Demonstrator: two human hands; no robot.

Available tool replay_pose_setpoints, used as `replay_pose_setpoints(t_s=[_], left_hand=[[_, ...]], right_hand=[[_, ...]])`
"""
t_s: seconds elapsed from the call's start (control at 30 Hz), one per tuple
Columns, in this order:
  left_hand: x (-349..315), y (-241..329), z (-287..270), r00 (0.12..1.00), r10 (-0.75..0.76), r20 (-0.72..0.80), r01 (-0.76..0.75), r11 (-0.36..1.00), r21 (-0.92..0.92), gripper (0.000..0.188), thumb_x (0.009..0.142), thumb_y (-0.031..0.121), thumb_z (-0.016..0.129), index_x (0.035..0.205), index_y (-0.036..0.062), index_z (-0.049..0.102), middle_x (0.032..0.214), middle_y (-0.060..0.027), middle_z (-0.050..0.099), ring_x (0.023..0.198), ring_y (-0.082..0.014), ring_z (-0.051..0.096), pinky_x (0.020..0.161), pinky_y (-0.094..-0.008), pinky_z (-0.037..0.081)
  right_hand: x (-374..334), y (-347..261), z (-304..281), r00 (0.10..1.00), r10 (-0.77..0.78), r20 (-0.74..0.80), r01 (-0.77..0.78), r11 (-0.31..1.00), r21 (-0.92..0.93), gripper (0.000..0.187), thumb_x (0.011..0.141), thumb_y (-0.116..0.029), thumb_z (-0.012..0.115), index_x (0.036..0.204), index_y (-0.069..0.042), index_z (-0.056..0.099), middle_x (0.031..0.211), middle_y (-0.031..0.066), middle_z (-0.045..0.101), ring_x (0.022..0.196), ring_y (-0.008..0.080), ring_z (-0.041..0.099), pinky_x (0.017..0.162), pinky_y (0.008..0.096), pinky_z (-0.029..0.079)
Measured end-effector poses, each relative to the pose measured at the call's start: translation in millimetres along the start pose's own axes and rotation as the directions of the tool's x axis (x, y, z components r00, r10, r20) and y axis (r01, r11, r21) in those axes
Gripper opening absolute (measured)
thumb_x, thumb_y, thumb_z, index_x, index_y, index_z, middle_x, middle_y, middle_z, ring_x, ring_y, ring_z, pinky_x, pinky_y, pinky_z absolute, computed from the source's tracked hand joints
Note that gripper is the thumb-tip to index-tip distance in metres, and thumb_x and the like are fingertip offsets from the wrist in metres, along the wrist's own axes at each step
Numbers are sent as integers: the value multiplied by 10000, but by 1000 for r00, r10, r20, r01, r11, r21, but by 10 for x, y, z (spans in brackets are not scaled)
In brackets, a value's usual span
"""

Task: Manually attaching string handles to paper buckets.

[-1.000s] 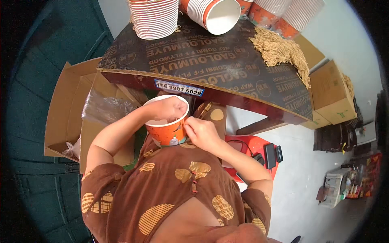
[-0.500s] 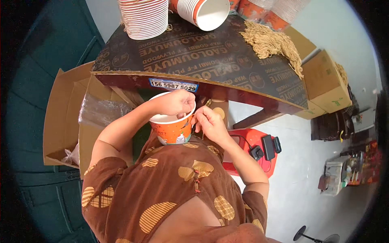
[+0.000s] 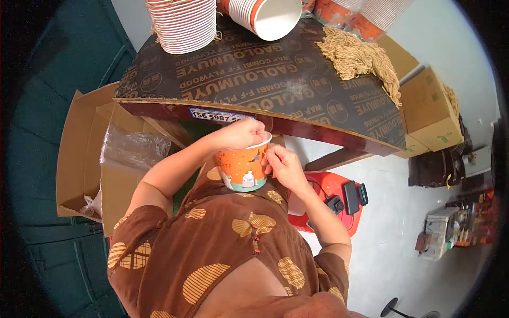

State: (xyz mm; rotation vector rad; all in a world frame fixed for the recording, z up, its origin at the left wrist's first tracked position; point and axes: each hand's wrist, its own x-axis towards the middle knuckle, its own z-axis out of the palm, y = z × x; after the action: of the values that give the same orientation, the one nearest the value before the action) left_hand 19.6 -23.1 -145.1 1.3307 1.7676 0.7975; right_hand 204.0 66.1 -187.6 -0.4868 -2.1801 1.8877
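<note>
An orange paper bucket [image 3: 244, 168] with a white rim and a teal base rests upright on my lap. My left hand [image 3: 245, 133] reaches over its rim from the left, fingers curled closed, the tips hidden inside the bucket. Against the bucket's right wall, just below the rim, my right hand [image 3: 284, 165] is closed in a pinch. Whatever lies between its fingertips is too small to make out. On the tabletop ahead stand a tall stack of white-rimmed paper buckets [image 3: 183, 26] and a stack lying on its side [image 3: 275, 18]. A heap of tan cords [image 3: 358, 55] lies at the right.
The dark plywood table [image 3: 238, 69] has its front edge just beyond the bucket. An open cardboard box [image 3: 79, 153] with clear plastic stands at my left. Right of my lap, a red stool [image 3: 331, 183] carries small black devices [image 3: 351, 197]. More cartons [image 3: 432, 108] stand at the right.
The bucket and both hands have shifted to the right, and the bucket's printed front has turned slightly. My left hand still reaches over the rim, and my right still pinches at the side.
</note>
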Motion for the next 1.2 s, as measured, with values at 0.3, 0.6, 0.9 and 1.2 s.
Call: replay_pose_setpoints(t_s=[0.3, 0.6, 0.9, 1.2], left_hand=[[114, -121, 232, 999, -20, 51, 39, 909, -416, 151, 909, 156, 594, 842, 21, 584, 756, 10, 579, 701, -82, 526, 616, -254, 440], [205, 24, 374, 990, 86, 115, -1, 805, -594, 127, 820, 72, 573, 711, 10, 551, 628, -22, 530, 552, -94, 483, 487, -252, 373], [308, 211, 394, 969, 137, 205, 79, 612, -787, 132, 781, 5, 528, 660, 18, 478, 689, -123, 600, 485, -102, 489, 409, -232, 365], [335, 217, 332, 976, 44, 212, 139, 624, -769, 98, 822, 41, 574, 747, -17, 551, 746, -140, 643, 509, -122, 562, 413, -240, 438]], right_hand=[[-217, 10, -104, 991, 118, -61, -109, 984, 143, 178, 976, -152, 510, 854, -40, 574, 662, -25, 551, 527, 42, 478, 476, 193, 398], [-462, -206, -296, 989, -1, -146, 5, 1000, 26, 136, 952, -96, 538, 844, -21, 573, 667, -39, 523, 562, 27, 439, 499, 189, 360], [-501, -83, -472, 980, -16, -197, -13, 989, -148, 113, 898, -102, 598, 901, 7, 625, 679, -5, 568, 628, 58, 487, 568, 246, 423], [-437, -476, -731, 993, 89, -73, -114, 852, -511, 129, 906, -95, 580, 898, 26, 625, 729, 6, 589, 698, 72, 501, 621, 247, 425]])
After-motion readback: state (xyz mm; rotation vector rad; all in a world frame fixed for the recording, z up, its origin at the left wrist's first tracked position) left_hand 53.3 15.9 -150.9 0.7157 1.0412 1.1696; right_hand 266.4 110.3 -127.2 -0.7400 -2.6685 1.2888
